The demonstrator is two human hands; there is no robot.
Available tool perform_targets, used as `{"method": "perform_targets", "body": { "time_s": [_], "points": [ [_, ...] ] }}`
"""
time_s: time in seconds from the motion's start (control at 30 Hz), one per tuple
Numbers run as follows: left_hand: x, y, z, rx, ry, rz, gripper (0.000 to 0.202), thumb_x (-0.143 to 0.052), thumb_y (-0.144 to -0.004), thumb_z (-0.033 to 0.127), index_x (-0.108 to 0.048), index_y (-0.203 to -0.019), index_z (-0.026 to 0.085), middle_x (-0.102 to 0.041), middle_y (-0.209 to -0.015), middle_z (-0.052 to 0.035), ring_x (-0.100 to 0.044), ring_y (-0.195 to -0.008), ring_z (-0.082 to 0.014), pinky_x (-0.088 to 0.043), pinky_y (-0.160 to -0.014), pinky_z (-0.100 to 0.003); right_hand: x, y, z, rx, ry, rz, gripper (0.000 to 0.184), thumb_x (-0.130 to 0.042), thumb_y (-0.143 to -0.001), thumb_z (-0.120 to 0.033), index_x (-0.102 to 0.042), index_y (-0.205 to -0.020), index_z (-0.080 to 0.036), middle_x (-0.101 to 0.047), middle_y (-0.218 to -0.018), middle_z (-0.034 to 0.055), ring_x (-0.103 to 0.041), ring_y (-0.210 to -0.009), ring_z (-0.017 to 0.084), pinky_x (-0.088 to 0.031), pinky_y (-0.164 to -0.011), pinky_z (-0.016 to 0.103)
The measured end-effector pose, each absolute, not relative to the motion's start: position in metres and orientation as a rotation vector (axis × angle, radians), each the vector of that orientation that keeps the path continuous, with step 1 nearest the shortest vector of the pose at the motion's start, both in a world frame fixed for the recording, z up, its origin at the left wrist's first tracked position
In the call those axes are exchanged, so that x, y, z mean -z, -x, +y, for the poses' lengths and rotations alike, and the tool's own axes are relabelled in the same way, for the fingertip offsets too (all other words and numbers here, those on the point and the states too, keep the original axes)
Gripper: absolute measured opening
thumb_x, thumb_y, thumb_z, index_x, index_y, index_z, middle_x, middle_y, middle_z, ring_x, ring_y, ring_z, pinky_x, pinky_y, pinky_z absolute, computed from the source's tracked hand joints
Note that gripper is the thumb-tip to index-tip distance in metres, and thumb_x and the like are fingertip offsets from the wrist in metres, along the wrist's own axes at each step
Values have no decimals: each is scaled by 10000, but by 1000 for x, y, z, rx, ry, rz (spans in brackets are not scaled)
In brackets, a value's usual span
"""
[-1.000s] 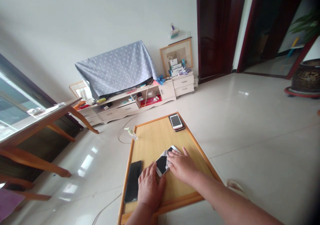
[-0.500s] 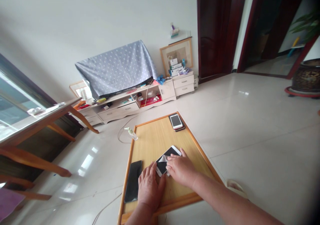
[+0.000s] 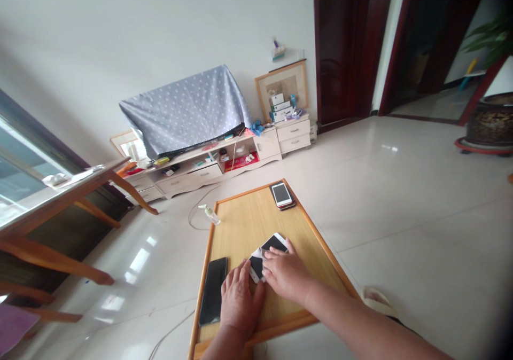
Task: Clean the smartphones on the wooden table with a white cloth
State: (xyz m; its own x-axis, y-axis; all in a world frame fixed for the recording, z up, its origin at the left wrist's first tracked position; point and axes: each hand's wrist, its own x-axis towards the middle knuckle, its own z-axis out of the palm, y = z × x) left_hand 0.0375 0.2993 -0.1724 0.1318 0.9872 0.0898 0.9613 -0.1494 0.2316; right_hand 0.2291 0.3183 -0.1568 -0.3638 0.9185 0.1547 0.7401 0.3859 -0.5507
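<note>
A white smartphone (image 3: 276, 242) with a dark screen lies slanted on the small wooden table (image 3: 242, 218). My left hand (image 3: 241, 300) grips its lower left end, fingertips at one edge and the thumb near the other. Pressed onto the screen, my right hand (image 3: 285, 275) holds a pale grey cloth (image 3: 258, 252), most of which is hidden under the fingers. A larger black smartphone (image 3: 214, 290) rests left of my left hand, by the table's edge.
At the table's far right corner, a white phone (image 3: 282, 194) lies on a darker one. A pump bottle (image 3: 211, 215) stands by the left rim. Beyond are a low cabinet (image 3: 200, 177), a cloth-covered screen (image 3: 188, 109) and a wooden table (image 3: 88, 189) on the left.
My right hand and the cloth have slid slightly left across the phone's screen. My left hand stays at the phone's lower end.
</note>
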Motion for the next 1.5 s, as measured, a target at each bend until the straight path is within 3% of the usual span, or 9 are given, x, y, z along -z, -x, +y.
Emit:
{"method": "perform_targets", "body": {
  "time_s": [0.13,0.27,0.37,0.57,0.67,0.97,1.13,1.23,1.5],
  "points": [
    [174,-37,299,-356,-2275,1974,570,-495,-927,472,-482,-1450,246,-528,-1500,-67,-428,-1387,-261,-309,-1143,-413,160,-238,325,-541,1493,-2144,305,-421,-1006,-307,-712,-1092,-285,-660,-1356,37,-539,-1315,253,27,-1199,615],
    [176,-36,300,-353,-2273,1978,572,-509,-918,455,-483,-1451,249,-524,-1504,-72,-432,-1388,-269,-314,-1137,-416,164,-236,327,-511,1557,-2118,319,-503,-963,-322,-650,-1241,-274,-560,-1476,75,-430,-1410,297,-21,-1188,650],
    [175,-36,300,-356,-2274,1975,573,-504,-921,469,-485,-1451,249,-523,-1506,-73,-432,-1389,-270,-314,-1138,-418,163,-228,322,-510,1528,-2135,368,-513,-962,-355,-640,-1287,-238,-525,-1507,105,-390,-1438,315,-62,-1203,611],
    [174,-37,300,-353,-2271,1974,583,-509,-919,487,-487,-1448,244,-528,-1501,-69,-432,-1385,-267,-306,-1147,-421,155,-230,321,-576,1457,-2184,344,-421,-1010,-341,-741,-1110,-263,-685,-1321,61,-550,-1307,265,-12,-1218,560],
    [175,-37,300,-354,-2272,1976,577,-503,-924,485,-485,-1448,244,-528,-1501,-66,-432,-1384,-263,-307,-1144,-421,155,-238,326,-579,1520,-2153,336,-416,-1011,-325,-738,-1092,-272,-684,-1322,60,-564,-1287,256,-14,-1208,585],
    [175,-37,300,-357,-2273,1973,581,-497,-927,492,-479,-1452,243,-530,-1496,-68,-431,-1385,-260,-307,-1147,-422,162,-228,322,-542,1514,-2142,384,-520,-965,-391,-638,-1302,-248,-526,-1508,95,-384,-1442,314,-68,-1204,608],
    [175,-37,300,-370,-2275,1968,575,-495,-929,502,-488,-1446,249,-532,-1495,-68,-434,-1384,-262,-310,-1147,-421,152,-233,322,-596,1472,-2175,347,-420,-1015,-370,-739,-1095,-258,-689,-1314,71,-555,-1304,276,-16,-1209,584],
    [176,-37,300,-371,-2269,1977,574,-499,-928,500,-492,-1443,246,-529,-1498,-69,-433,-1384,-264,-306,-1150,-425,149,-239,325,-579,1520,-2146,347,-413,-1019,-353,-743,-1063,-254,-731,-1229,74,-608,-1234,252,-4,-1209,568],
    [174,-38,300,-361,-2266,1977,570,-494,-931,476,-479,-1453,248,-525,-1501,-69,-429,-1388,-257,-302,-1150,-417,156,-229,322,-552,1549,-2091,312,-454,-999,-371,-713,-1103,-233,-632,-1395,85,-488,-1370,283,-98,-1197,566]
  ]
}}
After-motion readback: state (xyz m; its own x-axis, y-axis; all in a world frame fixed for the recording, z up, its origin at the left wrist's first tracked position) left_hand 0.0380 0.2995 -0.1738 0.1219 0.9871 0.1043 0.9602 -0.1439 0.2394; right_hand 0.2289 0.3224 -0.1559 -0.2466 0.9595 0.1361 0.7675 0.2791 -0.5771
